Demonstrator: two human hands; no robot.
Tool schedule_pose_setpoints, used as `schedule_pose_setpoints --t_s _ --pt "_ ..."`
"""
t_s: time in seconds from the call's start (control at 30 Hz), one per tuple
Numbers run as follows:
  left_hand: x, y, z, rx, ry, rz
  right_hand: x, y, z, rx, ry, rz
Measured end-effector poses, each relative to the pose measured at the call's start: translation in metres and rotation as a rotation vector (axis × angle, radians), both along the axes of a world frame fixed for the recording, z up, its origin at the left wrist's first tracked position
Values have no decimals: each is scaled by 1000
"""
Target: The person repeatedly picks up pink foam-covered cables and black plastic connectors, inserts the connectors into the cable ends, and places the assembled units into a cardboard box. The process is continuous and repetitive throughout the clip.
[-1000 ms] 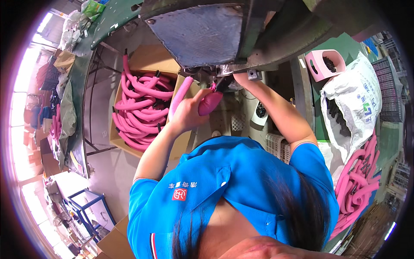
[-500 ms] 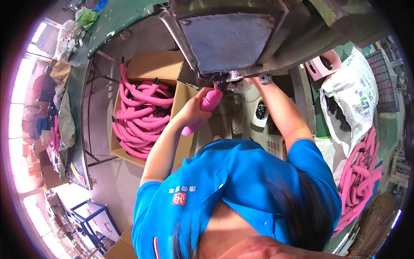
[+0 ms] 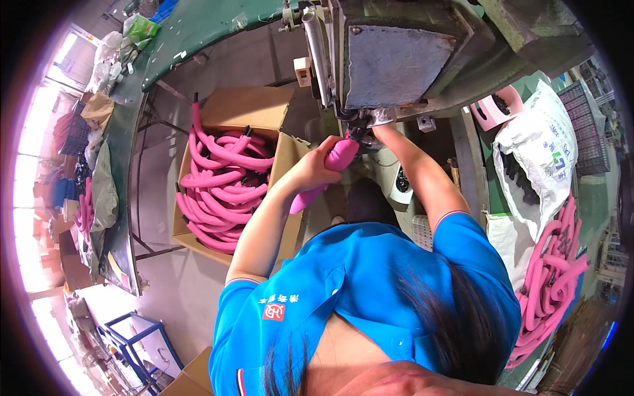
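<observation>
My left hand (image 3: pixel 316 170) is wrapped round a pink foam-covered tube (image 3: pixel 341 154). The tube slants, its lower end sticking out below my fist. Its upper end meets a black piece (image 3: pixel 357 127) right under the head of a grey metal machine (image 3: pixel 401 63). My right hand (image 3: pixel 384 132) reaches up to the underside of the same machine, just right of the black piece. The machine's edge covers its fingers, so I cannot see what they hold or touch.
On the left, an open cardboard box (image 3: pixel 285 148) is heaped with pink tubes (image 3: pixel 221 188). To the right are a white sack (image 3: pixel 538 142) of black parts, a pink bin (image 3: pixel 485 119) and more pink tubes (image 3: pixel 545 284). A green table (image 3: pixel 218 30) stands behind the box.
The view has shifted, so the machine and both hands appear further right. My left hand keeps its grip on the pink tube. A dark trouser leg now shows below the machine.
</observation>
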State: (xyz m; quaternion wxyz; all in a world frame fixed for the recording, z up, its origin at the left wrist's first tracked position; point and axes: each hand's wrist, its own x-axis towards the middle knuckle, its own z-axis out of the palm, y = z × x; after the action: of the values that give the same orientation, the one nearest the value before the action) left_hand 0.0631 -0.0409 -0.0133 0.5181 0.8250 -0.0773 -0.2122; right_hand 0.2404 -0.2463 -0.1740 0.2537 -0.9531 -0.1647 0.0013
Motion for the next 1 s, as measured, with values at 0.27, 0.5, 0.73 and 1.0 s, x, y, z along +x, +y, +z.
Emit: schedule_pose_setpoints --t_s 0.27,0.5,0.73,1.0 --pt "2 1 -13 14 -115 -27 0 -20 13 163 -20 16" --pt "1 1 13 -54 -90 -40 -46 -26 78 1261 775 -109" --pt "-48 17 46 19 -17 -136 -92 -16 137 1300 877 105" --pt "-77 28 47 9 72 -106 -103 -1 149 1211 847 37"
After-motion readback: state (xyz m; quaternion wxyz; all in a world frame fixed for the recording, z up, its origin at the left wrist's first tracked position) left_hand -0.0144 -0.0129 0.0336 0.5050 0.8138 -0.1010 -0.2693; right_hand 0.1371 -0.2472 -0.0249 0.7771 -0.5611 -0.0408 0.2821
